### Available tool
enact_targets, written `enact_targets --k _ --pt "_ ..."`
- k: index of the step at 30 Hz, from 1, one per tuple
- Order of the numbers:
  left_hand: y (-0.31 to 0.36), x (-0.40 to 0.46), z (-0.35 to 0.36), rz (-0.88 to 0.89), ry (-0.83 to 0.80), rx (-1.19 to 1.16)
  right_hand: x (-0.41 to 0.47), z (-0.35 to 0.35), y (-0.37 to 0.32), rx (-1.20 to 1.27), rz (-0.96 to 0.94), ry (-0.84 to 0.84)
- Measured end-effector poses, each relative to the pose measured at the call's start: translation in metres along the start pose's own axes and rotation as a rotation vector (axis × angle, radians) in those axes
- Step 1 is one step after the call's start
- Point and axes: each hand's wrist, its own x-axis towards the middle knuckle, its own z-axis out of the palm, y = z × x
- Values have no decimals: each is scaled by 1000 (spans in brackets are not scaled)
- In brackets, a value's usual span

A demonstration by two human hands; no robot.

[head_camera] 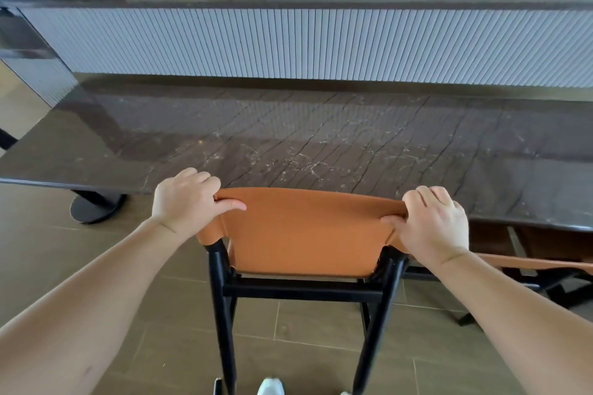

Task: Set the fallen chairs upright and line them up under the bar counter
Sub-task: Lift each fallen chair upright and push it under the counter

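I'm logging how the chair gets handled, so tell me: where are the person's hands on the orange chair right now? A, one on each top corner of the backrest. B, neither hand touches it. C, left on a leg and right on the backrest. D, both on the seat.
A: the left hand and right hand each clasp an upper corner of the upright orange chair backrest, at the bar counter edge.

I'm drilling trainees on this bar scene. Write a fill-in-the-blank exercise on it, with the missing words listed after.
1. Both hands grip the top of the chair's ____ leather backrest.
2. The left hand and right hand hold opposite ____ of the backrest.
3. The chair's frame is coloured ____.
4. The held chair faces the dark marble-look ____.

Missing words: orange; ends; black; counter
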Motion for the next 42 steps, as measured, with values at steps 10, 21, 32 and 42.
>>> enact_targets --k 10,21,32,42 --pt "-44 50 23 100 4 -14 9 11 -29 -25 87 69" --pt "-103 60 45 31 -141 21 31 20 -90 -36 30 69" --pt "-112 34 54 -39 -117 -6 34 34 -100 -38 41 102" --pt "-67 -19 51 -92 41 -10 65 43 -61 -12 -4 23"
